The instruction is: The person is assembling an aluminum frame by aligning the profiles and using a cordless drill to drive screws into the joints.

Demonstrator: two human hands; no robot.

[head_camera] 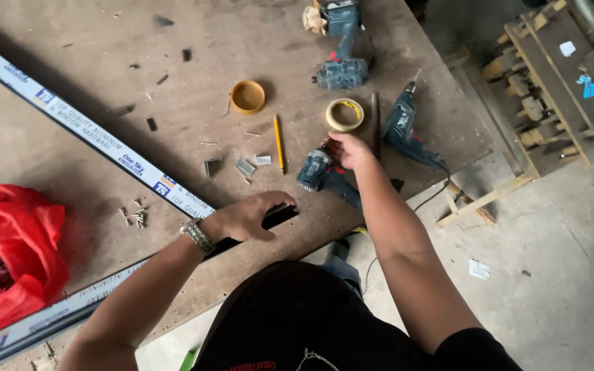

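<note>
At centre frame the left hand (245,216) is laid flat, fingers spread, on the end of a long metal profile (104,148) that runs from the upper left down to the table (194,103) edge. Right of centre, the right hand (348,150) is closed around a blue drill (321,173). A tape roll (344,114) and a pencil (279,143) are seen just above, a red bag (8,254) at lower left

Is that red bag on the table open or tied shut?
Open: the red bag gapes on its left side, showing dark, thin metal pieces inside.
</note>
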